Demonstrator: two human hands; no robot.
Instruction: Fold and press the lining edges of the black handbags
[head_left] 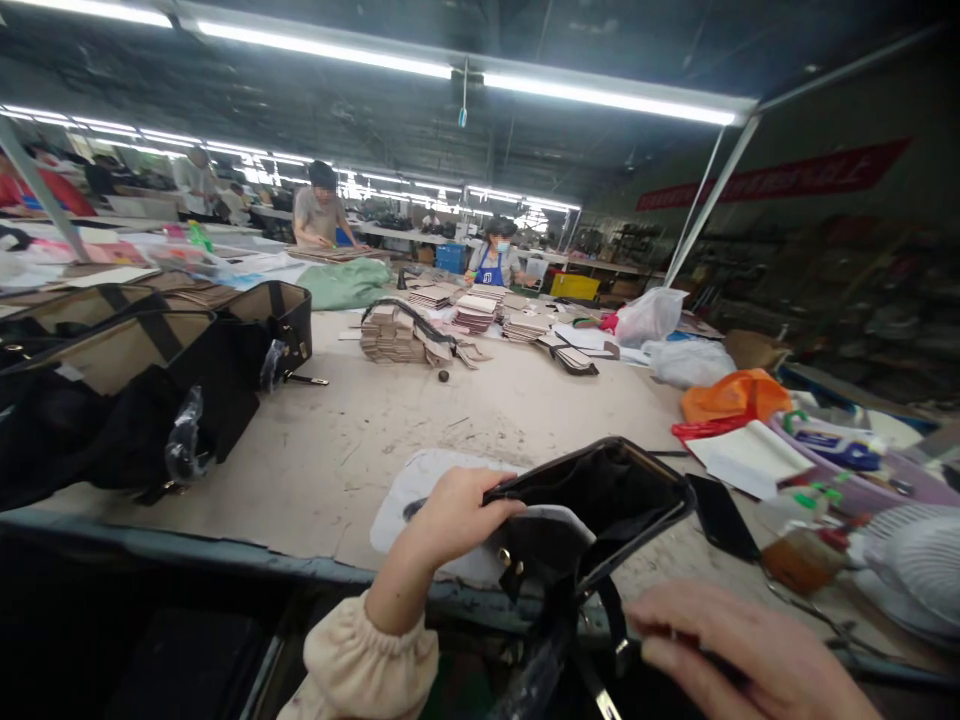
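Note:
My left hand (465, 510) grips the rim of a black handbag (547, 555), thumb on the outer side. The bag is tilted at the table's front edge, its mouth open and its dark lining showing. Gold-coloured fittings sit on its outside, and black straps (616, 615) with metal ends hang from its right side. Plastic film wraps a part below. Close beside the straps is my right hand (742, 640), blurred, thumb and forefinger toward them; whether it holds anything is unclear. Under the bag lies a white rounded sheet (409, 485).
Several black bags with beige lining (217, 370) stand at the left. Stacks of brown pieces (394, 333) lie at the back. On the right are a phone (721, 515), a purple basin (900, 482), a bottle (802, 555) and a white fan (911, 560). Two co-workers (491, 262) (319, 210) are across the table.

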